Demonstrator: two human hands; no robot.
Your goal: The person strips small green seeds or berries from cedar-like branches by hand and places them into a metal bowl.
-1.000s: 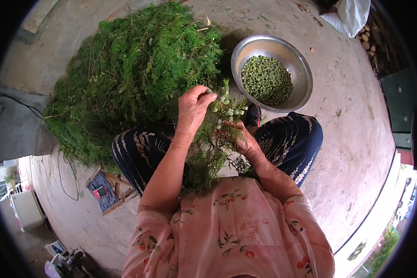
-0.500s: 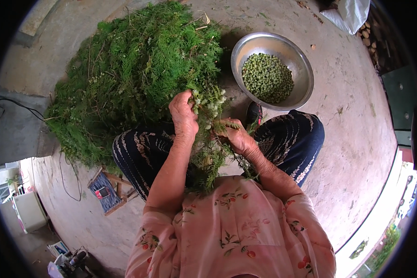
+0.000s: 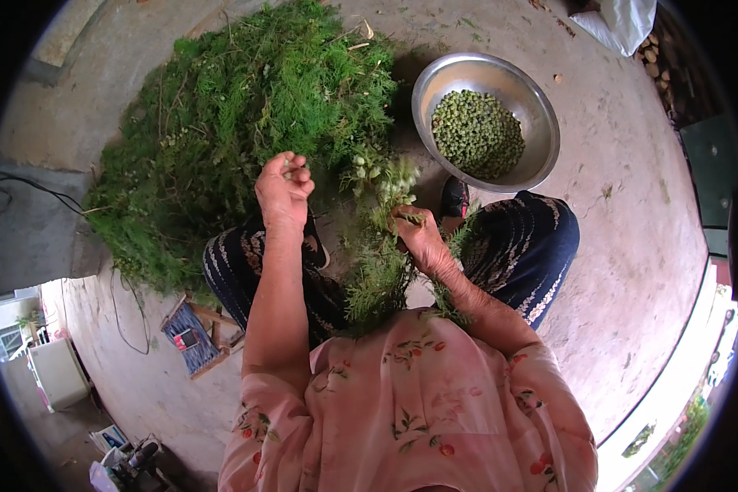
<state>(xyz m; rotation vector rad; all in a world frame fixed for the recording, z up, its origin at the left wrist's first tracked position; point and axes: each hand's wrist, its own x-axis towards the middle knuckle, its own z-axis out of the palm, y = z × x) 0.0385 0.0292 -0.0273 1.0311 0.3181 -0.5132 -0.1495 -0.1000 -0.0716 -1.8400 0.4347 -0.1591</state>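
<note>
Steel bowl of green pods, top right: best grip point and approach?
Grip the steel bowl by its bare rim on the edge nearest the person, coming from above with fingers hooked over the lip. The wall is smooth, round and sloped, the bowl sits flat on the concrete floor, and the green pods lie well below the rim.

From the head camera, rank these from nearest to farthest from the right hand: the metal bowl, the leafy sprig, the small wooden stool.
1. The leafy sprig: held in the right hand.
2. The metal bowl: ahead, to its right.
3. The small wooden stool: far over on the left side, past the left knee.
</note>
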